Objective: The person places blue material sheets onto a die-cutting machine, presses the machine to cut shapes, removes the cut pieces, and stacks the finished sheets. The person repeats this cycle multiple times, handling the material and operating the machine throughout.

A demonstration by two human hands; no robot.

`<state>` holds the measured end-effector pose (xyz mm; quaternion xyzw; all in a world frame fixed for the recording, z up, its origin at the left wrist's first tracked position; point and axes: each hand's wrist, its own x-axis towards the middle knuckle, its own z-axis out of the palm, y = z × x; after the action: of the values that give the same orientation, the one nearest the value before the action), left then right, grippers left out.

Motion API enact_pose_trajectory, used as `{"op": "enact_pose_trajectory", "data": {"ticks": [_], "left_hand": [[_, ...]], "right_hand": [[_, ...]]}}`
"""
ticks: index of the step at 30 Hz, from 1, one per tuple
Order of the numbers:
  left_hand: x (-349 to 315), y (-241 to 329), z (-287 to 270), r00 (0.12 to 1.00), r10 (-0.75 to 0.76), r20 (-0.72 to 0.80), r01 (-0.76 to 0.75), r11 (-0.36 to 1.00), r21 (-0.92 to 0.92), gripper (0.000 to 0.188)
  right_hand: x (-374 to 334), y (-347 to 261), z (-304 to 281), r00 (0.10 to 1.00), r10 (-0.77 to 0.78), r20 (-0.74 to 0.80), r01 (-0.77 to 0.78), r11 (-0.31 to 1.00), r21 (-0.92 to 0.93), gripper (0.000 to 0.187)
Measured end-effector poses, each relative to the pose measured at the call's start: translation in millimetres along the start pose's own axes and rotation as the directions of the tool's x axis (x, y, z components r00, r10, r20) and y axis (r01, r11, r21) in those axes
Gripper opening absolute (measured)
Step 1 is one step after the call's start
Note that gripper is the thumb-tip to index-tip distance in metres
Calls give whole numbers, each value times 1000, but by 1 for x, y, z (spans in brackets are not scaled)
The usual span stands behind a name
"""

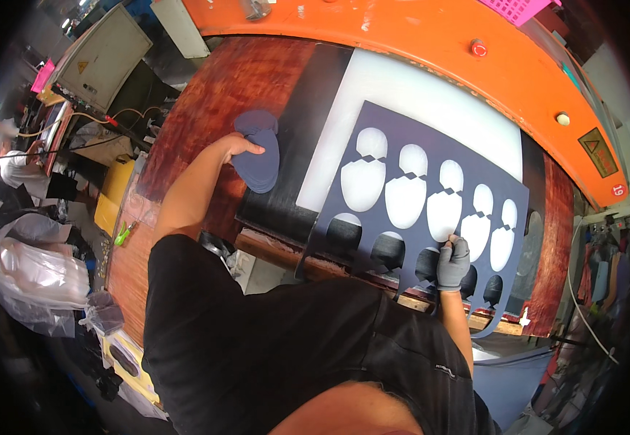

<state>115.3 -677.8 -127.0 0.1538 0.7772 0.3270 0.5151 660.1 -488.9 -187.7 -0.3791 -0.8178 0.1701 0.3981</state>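
My bare left hand (239,146) rests on a small stack of dark blue sole-shaped pieces (260,172), its thumb lying on top; the other fingers are mostly hidden. More dark blue pieces (254,120) lie just beyond that stack. In a grey glove with bare fingertips, my right hand (454,265) pinches the near part of a dark blue sheet (393,130) between thumb and fingers. Rows of sole-shaped holes run through this sheet. It lies slanted over a white board (424,85) and a black board (316,101), its near edge hanging past the table.
An orange machine beam (373,22) spans the far side, carrying a red button (479,48). Reddish-brown table surface (213,94) extends left and right. At the left are a grey cabinet (105,58), clear plastic bags (36,268) and a person in white (21,170).
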Motion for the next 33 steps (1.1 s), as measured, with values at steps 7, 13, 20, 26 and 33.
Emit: {"op": "enact_pose_trajectory", "data": {"ticks": [7, 13, 20, 26, 33], "left_hand": [[-38, 25, -59, 982, 172, 74, -166, 984, -70, 51], [-4, -38, -154, 952, 226, -204, -87, 844, 529, 93], [6, -72, -167, 861, 286, -420, 184, 596, 782, 57], [-53, -21, 31, 924, 320, 209, -356, 919, 167, 14], [-91, -26, 185, 946, 100, 307, -54, 986, -155, 40]], "right_hand": [[9, -13, -6, 999, -34, -4, 34, 994, -100, 15], [8, -17, -4, 999, 40, -36, -45, 988, -146, 14], [25, 52, -71, 896, 407, -179, -394, 913, 102, 22], [42, 113, -143, 656, 731, -188, -733, 557, -391, 48], [72, 126, -177, 628, 775, 65, -773, 631, -58, 43]]}}
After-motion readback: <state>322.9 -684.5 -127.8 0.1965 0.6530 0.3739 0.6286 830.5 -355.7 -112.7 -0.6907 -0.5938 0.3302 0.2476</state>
